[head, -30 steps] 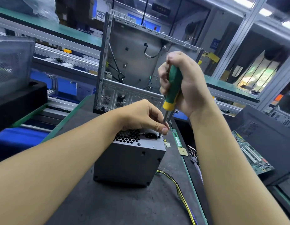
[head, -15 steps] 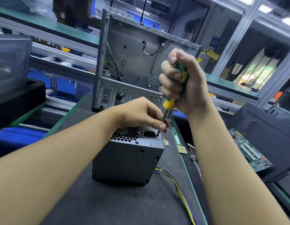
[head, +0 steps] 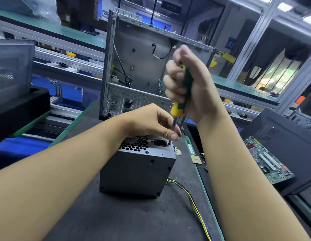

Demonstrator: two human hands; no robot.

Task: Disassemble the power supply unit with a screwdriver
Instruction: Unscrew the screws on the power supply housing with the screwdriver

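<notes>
Power supply unit (head: pixel 137 173): grey metal box, stands on end on the dark table (head: pixel 102 220), centre of view, just in front of an open PC chassis (head: pixel 142 58). Top face has a honeycomb vent (head: pixel 134 144) + black power socket (head: pixel 160 142), socket to the right of the vent.

Screwdriver (head: pixel 177 110), green/yellow handle, near upright w/ slight tilt. Tip is down on a screw (head: pixel 169 144) at the top face's right corner, just beside the socket.

Right hand (head: pixel 194 84) wraps the handle in a full fist, all fingers curled round it; motion-blurred. Left hand (head: pixel 151 122) sits over the vent side of the top face; can't tell if the palm touches it. Its fingers are curled, thumb + index pinch the shaft low, close to the tip.

Yellow/black cables (head: pixel 191 197) run from the unit's lower right across the table toward the near edge. White connector (head: pixel 178 152) just beside the unit's top right corner. RAM stick (head: pixel 190 146) + small square chip (head: pixel 197 160) lie at the table's right edge, right of the unit. Motherboard (head: pixel 268 160) further right on a dark panel, well apart from the unit.
</notes>
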